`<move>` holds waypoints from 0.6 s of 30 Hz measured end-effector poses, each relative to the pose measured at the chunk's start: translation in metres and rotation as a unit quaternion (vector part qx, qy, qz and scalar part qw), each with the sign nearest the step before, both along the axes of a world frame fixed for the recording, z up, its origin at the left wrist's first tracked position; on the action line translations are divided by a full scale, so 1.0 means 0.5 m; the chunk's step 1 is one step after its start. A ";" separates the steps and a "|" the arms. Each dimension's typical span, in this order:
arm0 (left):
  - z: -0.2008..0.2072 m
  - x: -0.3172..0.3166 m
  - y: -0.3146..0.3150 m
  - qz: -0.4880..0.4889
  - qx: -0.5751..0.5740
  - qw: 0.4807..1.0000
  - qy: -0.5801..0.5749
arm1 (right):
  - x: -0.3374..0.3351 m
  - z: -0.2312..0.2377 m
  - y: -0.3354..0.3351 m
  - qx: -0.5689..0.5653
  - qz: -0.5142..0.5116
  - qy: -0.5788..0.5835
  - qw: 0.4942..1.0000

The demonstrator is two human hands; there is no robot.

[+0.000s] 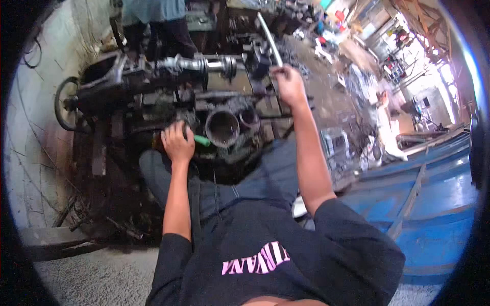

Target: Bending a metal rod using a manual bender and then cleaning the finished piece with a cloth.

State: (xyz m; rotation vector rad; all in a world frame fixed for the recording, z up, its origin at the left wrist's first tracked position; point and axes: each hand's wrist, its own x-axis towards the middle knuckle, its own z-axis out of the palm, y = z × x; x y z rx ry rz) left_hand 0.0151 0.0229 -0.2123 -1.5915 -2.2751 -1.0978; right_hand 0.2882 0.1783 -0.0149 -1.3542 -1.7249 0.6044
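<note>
Metal rod [269, 38]: held at its near end by the right hand [292, 89]; it lay ahead of those fingers, its long axis running forward and leaning left.
Right fingers: curled around the rod, with the right hand far nearer to it than the left hand [177, 145].
Green handle [202, 140]: stuck out on the thumb side of the left hand, its axis pointing right and slightly back toward the lap.
Left fingers: bent over the handle's other end; whether they gripped it could not be told.
Round bore [222, 128]: opened just right of the green handle, between the hands, in a dark, greasy machine frame [232, 155].
Bright shaft [217, 66]: spanned the frame's far side.
Dark wheel [59, 104]: stood at the frame's left end.
Farther out: a co-worker [153, 10] beyond the shaft; blue metal sheeting [439, 191] at right.
</note>
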 end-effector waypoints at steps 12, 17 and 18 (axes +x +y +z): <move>-0.005 -0.001 0.002 -0.016 0.018 0.999 0.029 | 0.005 0.000 -0.002 0.055 -0.037 0.013 0.998; -0.006 -0.012 -0.001 -0.005 0.020 1.000 0.023 | -0.003 0.024 -0.010 -0.040 -0.053 0.007 0.998; -0.006 -0.012 0.001 -0.007 0.019 1.000 0.023 | 0.004 0.006 0.006 0.005 -0.053 -0.012 0.998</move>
